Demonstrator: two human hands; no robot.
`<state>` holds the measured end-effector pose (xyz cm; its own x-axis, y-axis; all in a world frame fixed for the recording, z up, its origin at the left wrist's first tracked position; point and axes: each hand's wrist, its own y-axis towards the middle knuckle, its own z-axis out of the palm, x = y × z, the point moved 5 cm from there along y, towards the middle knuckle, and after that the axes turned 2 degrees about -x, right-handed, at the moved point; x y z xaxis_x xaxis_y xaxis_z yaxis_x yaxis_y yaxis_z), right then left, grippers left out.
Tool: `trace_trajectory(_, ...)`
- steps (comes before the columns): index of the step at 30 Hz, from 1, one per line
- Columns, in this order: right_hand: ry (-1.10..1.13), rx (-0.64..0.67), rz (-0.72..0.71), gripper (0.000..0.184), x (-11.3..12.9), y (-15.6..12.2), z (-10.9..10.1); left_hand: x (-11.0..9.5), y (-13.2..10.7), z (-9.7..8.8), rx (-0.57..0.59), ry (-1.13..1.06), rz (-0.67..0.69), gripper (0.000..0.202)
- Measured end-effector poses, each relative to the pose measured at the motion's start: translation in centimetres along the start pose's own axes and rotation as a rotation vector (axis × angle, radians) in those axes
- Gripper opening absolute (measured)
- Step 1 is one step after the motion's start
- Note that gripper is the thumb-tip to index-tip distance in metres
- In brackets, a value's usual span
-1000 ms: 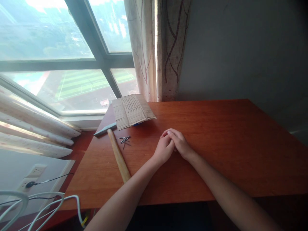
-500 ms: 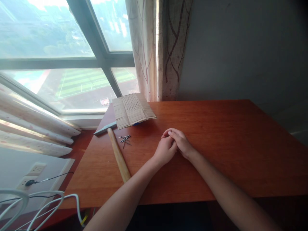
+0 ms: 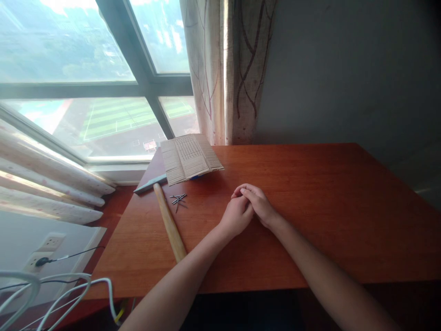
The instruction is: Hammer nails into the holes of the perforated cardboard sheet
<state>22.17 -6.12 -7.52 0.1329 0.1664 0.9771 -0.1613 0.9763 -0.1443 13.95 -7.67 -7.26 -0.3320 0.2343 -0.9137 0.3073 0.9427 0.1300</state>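
My left hand and my right hand are clasped together over the middle of the desk. The right fingers lie over the left ones, and I see no object between them. Left of my hands is a small pile of metal nails. Beside it lies a hammer with a long wooden handle. Its grey metal head points toward the window and partly disappears at the cardboard. My left forearm covers the handle's near end. Behind the nails a corrugated cardboard piece with rows of dark marks sits tilted, raised at the right.
A blue object peeks out beneath the cardboard. The reddish-brown wooden desk reaches the wall on the far side. White cables hang at the lower left, near a wall socket with a black plug. Curtains frame the window.
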Motion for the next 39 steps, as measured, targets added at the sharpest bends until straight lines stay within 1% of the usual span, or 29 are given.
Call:
trace_trajectory(10,-0.013,0.000,-0.003,0.018,0.05,-0.05,-0.01,-0.02,-0.03,-0.02,0.007,0.001,0.012,0.023)
trace_trajectory(22,-0.034,0.005,-0.015,0.027,0.32,-0.16,-0.02,0.19,-0.07,0.06,0.023,0.012,0.027,0.026)
trace_trajectory(29,-0.022,0.000,-0.016,0.020,0.21,-0.14,0.00,-0.08,-0.13,0.12,0.035,0.024,0.029,0.023)
trace_trajectory(39,-0.021,-0.005,-0.024,0.017,0.25,-0.12,-0.15,-0.25,-0.15,0.07,0.037,0.042,0.036,0.023)
